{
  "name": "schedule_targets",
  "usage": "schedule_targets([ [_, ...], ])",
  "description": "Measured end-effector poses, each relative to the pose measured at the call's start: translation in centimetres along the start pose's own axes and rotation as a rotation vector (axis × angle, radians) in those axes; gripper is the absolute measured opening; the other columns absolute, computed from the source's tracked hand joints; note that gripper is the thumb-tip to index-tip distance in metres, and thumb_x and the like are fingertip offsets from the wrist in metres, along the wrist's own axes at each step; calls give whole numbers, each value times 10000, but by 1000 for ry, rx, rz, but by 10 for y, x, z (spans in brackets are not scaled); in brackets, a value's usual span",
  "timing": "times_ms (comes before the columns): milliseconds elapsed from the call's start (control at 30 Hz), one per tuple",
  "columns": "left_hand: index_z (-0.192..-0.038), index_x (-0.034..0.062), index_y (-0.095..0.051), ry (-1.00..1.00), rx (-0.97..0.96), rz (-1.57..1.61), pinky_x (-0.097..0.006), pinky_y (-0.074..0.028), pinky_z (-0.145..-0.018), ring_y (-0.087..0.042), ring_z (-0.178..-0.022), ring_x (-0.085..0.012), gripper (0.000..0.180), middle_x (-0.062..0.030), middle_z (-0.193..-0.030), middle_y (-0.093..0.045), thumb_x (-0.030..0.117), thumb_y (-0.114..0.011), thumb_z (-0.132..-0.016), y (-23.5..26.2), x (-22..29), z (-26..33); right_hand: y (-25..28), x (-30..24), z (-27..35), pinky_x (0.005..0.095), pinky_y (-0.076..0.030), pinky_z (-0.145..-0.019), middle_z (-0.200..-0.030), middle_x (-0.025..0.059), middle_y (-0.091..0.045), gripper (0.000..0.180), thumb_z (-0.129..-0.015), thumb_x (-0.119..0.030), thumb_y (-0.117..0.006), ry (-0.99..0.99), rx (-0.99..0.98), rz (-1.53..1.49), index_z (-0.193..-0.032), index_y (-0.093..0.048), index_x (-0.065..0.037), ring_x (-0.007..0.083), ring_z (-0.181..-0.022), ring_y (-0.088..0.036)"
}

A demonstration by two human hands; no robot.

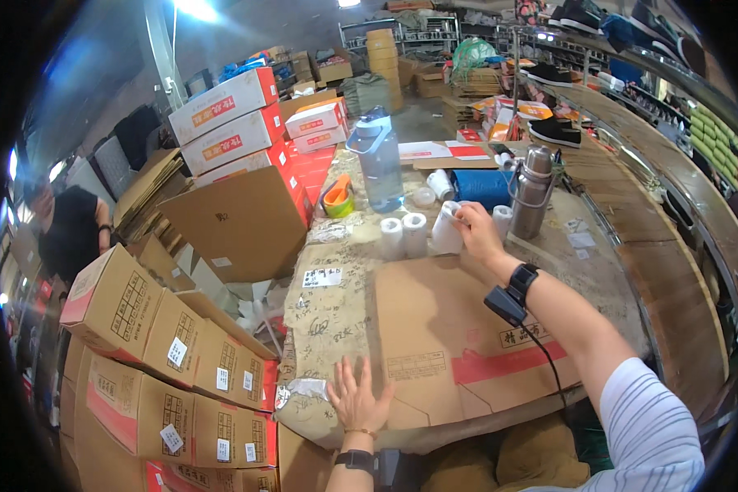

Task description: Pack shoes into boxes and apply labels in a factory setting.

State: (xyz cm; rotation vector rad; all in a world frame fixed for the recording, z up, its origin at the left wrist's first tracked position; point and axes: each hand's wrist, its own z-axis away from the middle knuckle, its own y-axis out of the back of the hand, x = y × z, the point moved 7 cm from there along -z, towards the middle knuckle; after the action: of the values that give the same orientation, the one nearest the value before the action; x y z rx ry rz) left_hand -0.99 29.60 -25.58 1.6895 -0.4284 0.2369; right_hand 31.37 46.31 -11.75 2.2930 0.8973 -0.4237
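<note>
My right hand (477, 227) reaches across the worktable with its fingers closed on a white roll of labels (446, 231). Two more white rolls, one (392, 239) shorter and one (415, 234) taller, stand upright just left of it. Another white roll (502, 218) is partly behind my fingers on the right. Flat on the table's near left part lies my left hand (360, 400), fingers spread, holding nothing. Beside it a flattened brown cardboard sheet (422, 328) with a red band covers the near tabletop. A wired black device (504, 305) sits by my right wrist.
A blue water bottle (377, 168), a tape roll with orange inside (337, 197), a steel flask (533, 193) and a blue cylinder (480, 189) stand along the far side. Stacked labelled cartons (172, 344) border the left. Shoe shelves (648, 197) run along the right.
</note>
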Motion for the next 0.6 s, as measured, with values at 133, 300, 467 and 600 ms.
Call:
schedule_targets([
  [133, -1425, 221, -367, 10, -36, -86, -559, -40, -1101, -126, -1411, -312, 715, -149, -1518, -197, 566, -521, -818, -2, 6, -2, -34, 24, -10, 388, -471, -794, -988, 129, -558, 138, -782, -12, -625, 22, -68, 190, -912, -578, -23, 325, -918, -570],
  [300, -1408, 213, -397, 16, -27, -91, -562, -39, -1096, -121, -1407, -314, 712, -149, -1517, -201, 581, -514, -810, -3, 4, -4, -51, 2, -16, 410, -410, -890, -1107, 110, -524, 203, -750, -83, -665, 109, -37, 402, -946, -612, -76, 326, -1063, -504],
  [467, -1401, 217, -405, 22, -16, -91, -568, -52, -1091, -127, -1403, -313, 701, -149, -1514, -205, 582, -513, -812, -2, 3, -3, -70, -26, -4, 424, -370, -923, -1160, 96, -524, 226, -736, -138, -688, 237, -78, 497, -953, -626, -131, 304, -1130, -468],
  [600, -1409, 249, -393, 7, 9, -80, -572, -61, -1093, -146, -1401, -326, 679, -137, -1510, -221, 547, -531, -815, 0, 8, -1, -53, -24, 4, 418, -426, -859, -1175, 121, -531, 203, -762, -134, -687, 298, -77, 468, -956, -632, -152, 308, -1059, -521],
])
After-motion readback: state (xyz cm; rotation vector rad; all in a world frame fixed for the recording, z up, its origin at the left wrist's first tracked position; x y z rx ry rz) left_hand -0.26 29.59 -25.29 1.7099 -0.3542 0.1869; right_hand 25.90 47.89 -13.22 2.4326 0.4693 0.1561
